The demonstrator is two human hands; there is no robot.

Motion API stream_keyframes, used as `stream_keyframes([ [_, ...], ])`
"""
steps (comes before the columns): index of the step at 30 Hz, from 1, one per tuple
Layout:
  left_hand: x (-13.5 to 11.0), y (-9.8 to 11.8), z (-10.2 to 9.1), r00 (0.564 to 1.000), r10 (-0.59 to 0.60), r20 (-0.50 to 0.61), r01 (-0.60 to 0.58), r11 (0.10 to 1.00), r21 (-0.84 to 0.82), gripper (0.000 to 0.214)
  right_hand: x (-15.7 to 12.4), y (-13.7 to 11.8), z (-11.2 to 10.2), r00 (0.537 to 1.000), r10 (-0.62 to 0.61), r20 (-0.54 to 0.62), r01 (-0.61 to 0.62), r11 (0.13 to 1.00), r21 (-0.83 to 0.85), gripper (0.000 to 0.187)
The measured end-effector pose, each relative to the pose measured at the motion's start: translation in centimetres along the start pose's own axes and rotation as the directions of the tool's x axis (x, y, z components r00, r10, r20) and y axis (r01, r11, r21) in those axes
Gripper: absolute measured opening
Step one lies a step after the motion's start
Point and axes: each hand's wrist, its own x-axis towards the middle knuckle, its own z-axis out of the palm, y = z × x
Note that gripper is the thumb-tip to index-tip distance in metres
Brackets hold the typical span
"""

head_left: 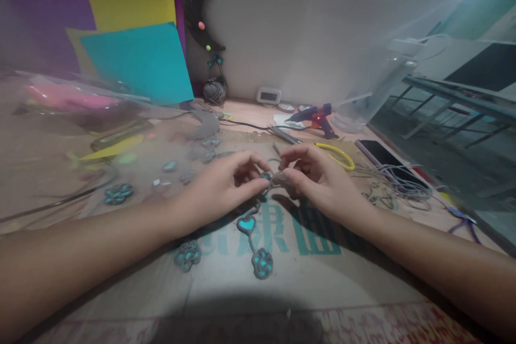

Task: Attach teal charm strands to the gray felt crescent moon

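My left hand (231,180) pinches a small teal-and-grey ornament (265,176) between thumb and fingertips; its shape is mostly hidden. Close beside it, my right hand (316,174) is closed with thumb against fingers on a grey cord (277,176). Below my left hand hangs or lies a grey strand with a teal heart (246,224) and a flower-like teal-and-grey piece (262,263) at its lower end. Two similar flower-like pieces lie apart, one piece (187,256) below my left forearm and another piece (118,193) farther left.
A glue gun (312,115) with a lit red light stands behind my hands, near yellow-handled scissors (338,155). Loose grey cord (403,185) lies tangled over a phone (389,164) at right. A white digital clock (269,95), a yarn ball (215,90) and coloured sheets (137,64) stand along the back.
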Motion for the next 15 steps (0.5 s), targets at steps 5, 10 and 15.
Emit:
stream_keyframes([
  [5,-0.02,-0.68,-0.05,1.0,0.0,-0.017,-0.001,0.999,-0.032,0.014,0.43,-0.39,0.15,0.983,0.144,0.112,-0.158,0.978,0.137,0.03],
  [10,-0.08,-0.89,-0.04,1.0,0.001,-0.023,-0.001,0.999,-0.034,0.015,0.65,-0.5,0.38,0.946,0.257,0.197,-0.298,0.93,0.215,0.028],
  [15,-0.08,-0.93,0.04,1.0,0.009,-0.028,-0.009,1.0,-0.002,0.018,0.54,-0.24,0.26,0.95,0.262,0.168,-0.289,0.942,0.169,0.01],
])
